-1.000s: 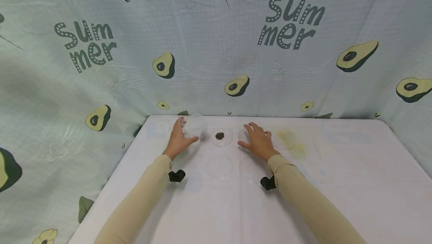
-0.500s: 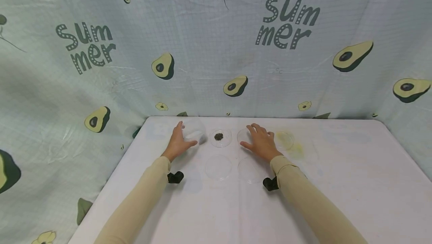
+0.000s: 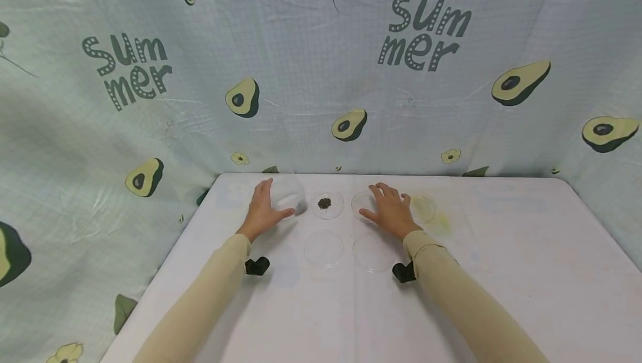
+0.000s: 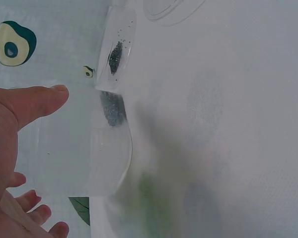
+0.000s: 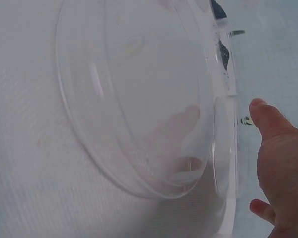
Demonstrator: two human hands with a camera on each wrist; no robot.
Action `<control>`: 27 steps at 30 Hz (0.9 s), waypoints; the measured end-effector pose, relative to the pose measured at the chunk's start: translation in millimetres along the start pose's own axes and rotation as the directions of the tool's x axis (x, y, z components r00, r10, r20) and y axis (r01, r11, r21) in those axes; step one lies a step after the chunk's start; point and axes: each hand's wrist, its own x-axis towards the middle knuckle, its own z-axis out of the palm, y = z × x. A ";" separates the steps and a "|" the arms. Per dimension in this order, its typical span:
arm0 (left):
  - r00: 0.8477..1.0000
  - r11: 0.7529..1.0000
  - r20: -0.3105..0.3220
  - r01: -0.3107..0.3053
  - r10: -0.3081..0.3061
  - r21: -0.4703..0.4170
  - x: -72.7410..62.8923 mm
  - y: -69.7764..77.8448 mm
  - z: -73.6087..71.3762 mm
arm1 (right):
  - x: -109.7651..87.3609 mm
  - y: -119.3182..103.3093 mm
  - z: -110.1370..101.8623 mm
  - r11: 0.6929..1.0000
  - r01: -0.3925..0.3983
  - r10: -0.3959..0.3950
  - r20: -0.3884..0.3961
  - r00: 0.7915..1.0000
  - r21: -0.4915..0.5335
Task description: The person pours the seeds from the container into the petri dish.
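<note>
At the left, my left hand curves around a clear container, thumb and fingers spread apart. A dark patch shows at that container's base in the left wrist view; I cannot tell whether it lies inside. Whether the hand touches the container is unclear. To its right, a shallow clear dish holds a small dark crumbly heap. My right hand hovers by another clear dish, fingers loosely bent and thumb out, with no clear grip. The right wrist view has a gap between the thumb and this dish.
Two clear round dishes, left and right, sit nearer on the white table. A further clear dish stands right of my right hand, by a yellow stain. A printed cloth hangs behind the table.
The clear container at my left hand has come down from a slightly raised position. The left hand has since drawn slightly left. My right hand has shifted slightly to the right.
</note>
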 end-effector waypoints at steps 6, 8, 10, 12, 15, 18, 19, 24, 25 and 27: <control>0.999 0.999 -0.014 -0.042 0.042 0.009 -5.4 4.9 -6.0 | -1.7 3.5 -1.1 1.000 -0.005 0.005 0.000 1.000 -0.001; 0.998 0.999 -0.014 -0.053 0.053 0.012 -7.0 5.6 -7.0 | -2.9 4.5 -2.4 1.000 -0.007 0.007 0.008 1.000 0.001; 0.998 0.998 -0.014 -0.065 0.065 0.012 -8.3 6.2 -7.6 | -4.1 5.3 -4.2 1.000 -0.008 0.008 0.013 1.000 0.009; 0.997 0.997 -0.011 -0.077 0.077 0.010 -9.4 6.6 -8.0 | -5.3 5.9 -5.8 1.000 -0.009 0.009 0.016 1.000 0.016; 0.997 0.997 -0.007 -0.083 0.083 0.009 -9.9 8.4 -7.8 | -4.7 8.1 -7.6 1.000 -0.005 0.005 0.016 1.000 0.017; 0.996 0.996 0.000 -0.090 0.090 0.016 -10.3 10.6 -7.8 | -3.8 10.5 -7.8 1.000 -0.003 0.003 0.014 1.000 0.013; 0.996 0.996 0.001 -0.091 0.091 0.017 -10.5 11.4 -7.8 | -3.5 11.2 -7.7 1.000 -0.002 0.002 0.014 1.000 0.011; 0.992 0.992 0.005 -0.122 0.122 0.010 -12.3 14.6 -7.5 | -2.0 13.9 -6.6 1.000 -0.005 0.006 0.024 1.000 -0.001; 0.992 0.992 0.005 -0.127 0.127 0.007 -12.6 15.1 -7.1 | -1.7 14.4 -6.4 1.000 -0.007 0.008 0.029 1.000 -0.005; 0.990 0.990 0.007 -0.140 0.140 0.010 -13.1 16.3 -6.4 | -1.3 15.4 -6.3 1.000 -0.012 0.013 0.042 0.999 -0.010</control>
